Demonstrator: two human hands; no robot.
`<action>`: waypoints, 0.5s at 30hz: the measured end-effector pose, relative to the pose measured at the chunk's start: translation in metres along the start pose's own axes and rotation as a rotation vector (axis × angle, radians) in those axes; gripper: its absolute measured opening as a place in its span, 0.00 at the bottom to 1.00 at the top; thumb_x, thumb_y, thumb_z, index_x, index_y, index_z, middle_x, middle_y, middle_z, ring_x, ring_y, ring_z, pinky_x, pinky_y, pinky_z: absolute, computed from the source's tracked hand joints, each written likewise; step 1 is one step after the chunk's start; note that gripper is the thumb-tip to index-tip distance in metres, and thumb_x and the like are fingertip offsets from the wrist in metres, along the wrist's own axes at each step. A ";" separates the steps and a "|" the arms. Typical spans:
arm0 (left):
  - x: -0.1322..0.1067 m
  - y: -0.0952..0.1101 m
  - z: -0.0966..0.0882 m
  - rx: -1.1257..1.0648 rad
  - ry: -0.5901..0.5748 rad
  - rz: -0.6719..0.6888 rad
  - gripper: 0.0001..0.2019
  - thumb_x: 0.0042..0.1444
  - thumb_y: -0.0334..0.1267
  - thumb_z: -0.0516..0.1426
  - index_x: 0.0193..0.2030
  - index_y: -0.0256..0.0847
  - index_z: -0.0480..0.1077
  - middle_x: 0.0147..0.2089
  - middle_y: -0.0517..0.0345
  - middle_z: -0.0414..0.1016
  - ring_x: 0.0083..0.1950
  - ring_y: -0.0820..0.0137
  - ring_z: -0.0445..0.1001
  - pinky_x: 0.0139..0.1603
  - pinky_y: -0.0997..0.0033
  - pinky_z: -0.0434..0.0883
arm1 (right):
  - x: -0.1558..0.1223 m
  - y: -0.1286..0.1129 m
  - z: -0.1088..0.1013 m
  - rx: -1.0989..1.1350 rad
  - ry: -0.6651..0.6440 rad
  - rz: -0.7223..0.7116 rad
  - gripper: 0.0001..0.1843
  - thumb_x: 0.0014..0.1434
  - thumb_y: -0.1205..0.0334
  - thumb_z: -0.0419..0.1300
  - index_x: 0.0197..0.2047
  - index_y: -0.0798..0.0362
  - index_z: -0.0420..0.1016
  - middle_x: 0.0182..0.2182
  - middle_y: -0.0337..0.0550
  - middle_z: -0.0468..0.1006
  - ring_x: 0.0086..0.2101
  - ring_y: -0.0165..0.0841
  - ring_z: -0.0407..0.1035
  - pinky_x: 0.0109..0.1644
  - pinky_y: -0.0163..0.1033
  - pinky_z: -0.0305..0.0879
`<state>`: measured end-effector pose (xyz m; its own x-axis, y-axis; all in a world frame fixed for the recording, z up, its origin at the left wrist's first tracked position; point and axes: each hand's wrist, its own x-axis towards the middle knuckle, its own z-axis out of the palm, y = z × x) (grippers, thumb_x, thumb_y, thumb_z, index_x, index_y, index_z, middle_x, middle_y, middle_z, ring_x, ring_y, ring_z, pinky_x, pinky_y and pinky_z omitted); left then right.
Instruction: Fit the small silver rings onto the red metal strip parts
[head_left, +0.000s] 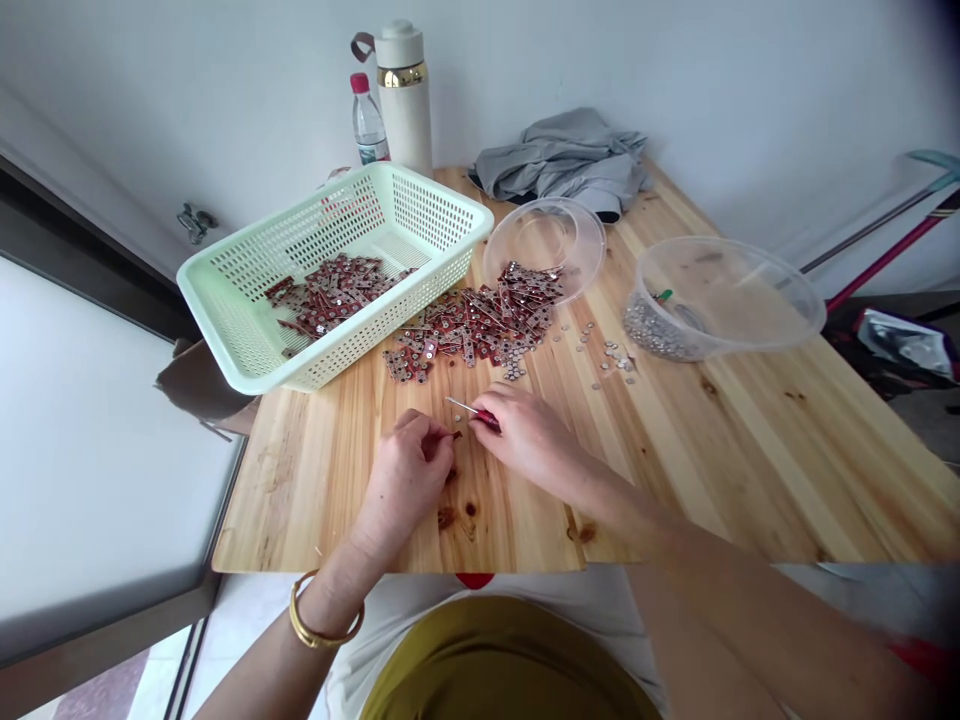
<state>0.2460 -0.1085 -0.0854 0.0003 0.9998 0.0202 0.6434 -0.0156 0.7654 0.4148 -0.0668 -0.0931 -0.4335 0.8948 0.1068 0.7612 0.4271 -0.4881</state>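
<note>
My left hand [412,465] is closed, pinching a small reddish-brown strip [457,435] whose end pokes out past the fingertips. In my right hand [521,425] is a small screwdriver [487,418] with a red handle; its thin metal shaft points left above the tabletop. Between the hands a tiny silvery disc [458,418] lies on the wood. Just beyond them spreads a pile of reddish-brown strips with holes [480,320]. Small silvery discs [514,365] lie at the pile's near edge, and more discs [615,357] are scattered to the right.
A pale green basket [330,372] holding more strips stands at the left. Right of the pile are a clear round lid [585,240] and a clear tub [750,335] with metal bits. Grey cloth [562,155], a bottle [368,125] and a white flask [405,110] are behind.
</note>
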 end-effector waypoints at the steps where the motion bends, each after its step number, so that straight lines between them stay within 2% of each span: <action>1: 0.001 0.000 0.001 0.003 0.004 -0.007 0.06 0.54 0.27 0.55 0.28 0.38 0.71 0.30 0.61 0.71 0.28 0.75 0.69 0.32 0.74 0.65 | -0.001 0.001 0.000 0.022 0.011 -0.002 0.07 0.58 0.72 0.60 0.30 0.53 0.70 0.31 0.41 0.73 0.34 0.33 0.68 0.37 0.36 0.59; 7: 0.000 -0.002 0.002 0.038 -0.004 0.008 0.07 0.52 0.25 0.55 0.27 0.38 0.70 0.29 0.61 0.70 0.27 0.76 0.68 0.30 0.75 0.64 | -0.002 0.001 -0.001 0.105 0.083 -0.010 0.04 0.62 0.69 0.58 0.35 0.53 0.72 0.33 0.42 0.75 0.35 0.33 0.69 0.39 0.37 0.62; 11: -0.003 -0.004 -0.002 0.034 0.021 0.033 0.07 0.52 0.25 0.55 0.28 0.39 0.70 0.28 0.62 0.70 0.26 0.76 0.67 0.30 0.75 0.65 | 0.008 -0.007 0.002 0.007 0.017 -0.028 0.03 0.61 0.67 0.60 0.34 0.53 0.73 0.34 0.43 0.75 0.36 0.34 0.69 0.39 0.37 0.62; 15: -0.001 -0.005 -0.003 -0.012 0.016 -0.015 0.06 0.51 0.26 0.56 0.27 0.39 0.71 0.27 0.62 0.71 0.25 0.77 0.67 0.29 0.76 0.65 | 0.013 -0.009 0.003 -0.059 -0.049 -0.065 0.06 0.60 0.69 0.59 0.31 0.52 0.73 0.32 0.41 0.75 0.34 0.33 0.69 0.37 0.36 0.60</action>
<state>0.2407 -0.1094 -0.0874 -0.0217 0.9996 0.0188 0.6340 -0.0008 0.7733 0.4011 -0.0593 -0.0896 -0.5049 0.8580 0.0939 0.7568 0.4924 -0.4299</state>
